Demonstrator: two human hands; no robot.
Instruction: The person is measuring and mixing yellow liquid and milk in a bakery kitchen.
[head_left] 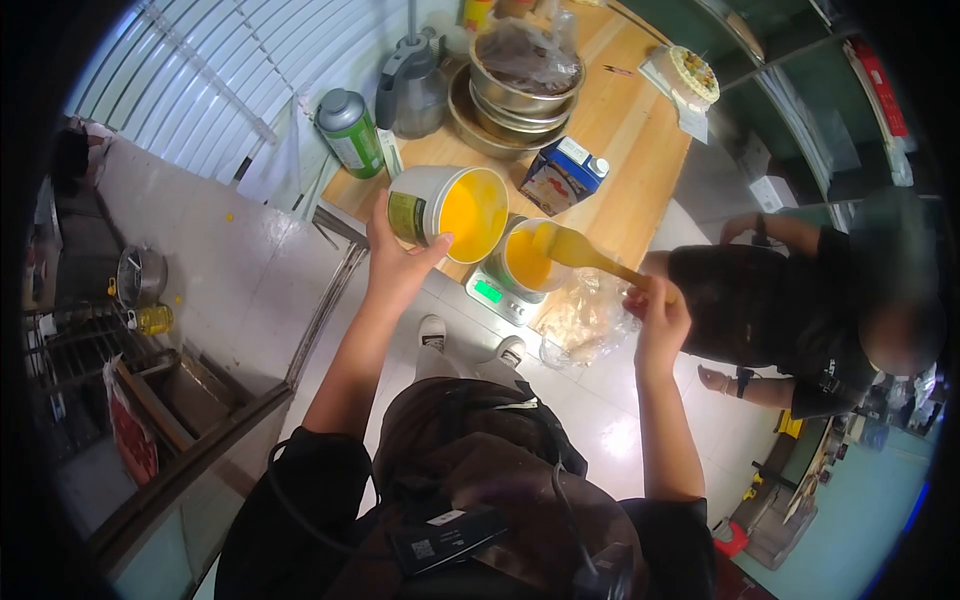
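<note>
My left hand (400,255) is closed around a white plastic tub (415,190) with a dark green label. The tub is tilted toward the right, and its open mouth shows smooth yellow contents (470,215). In my right hand (660,318) is the handle of a yellow-coated spatula (580,250). The spatula's blade is over the mouth of a white container (532,275), which also has yellow contents inside. That container stands on a kitchen scale (500,294) with a lit green display, at the table's near edge.
Behind the scale are a blue carton (563,178), stacked metal bowls (515,110), a green canister (350,135) and a clear jug (415,95). A plastic bag (580,325) hangs at the table's edge. A decorated cake (690,78) sits far right. Another person (760,300) stands at right.
</note>
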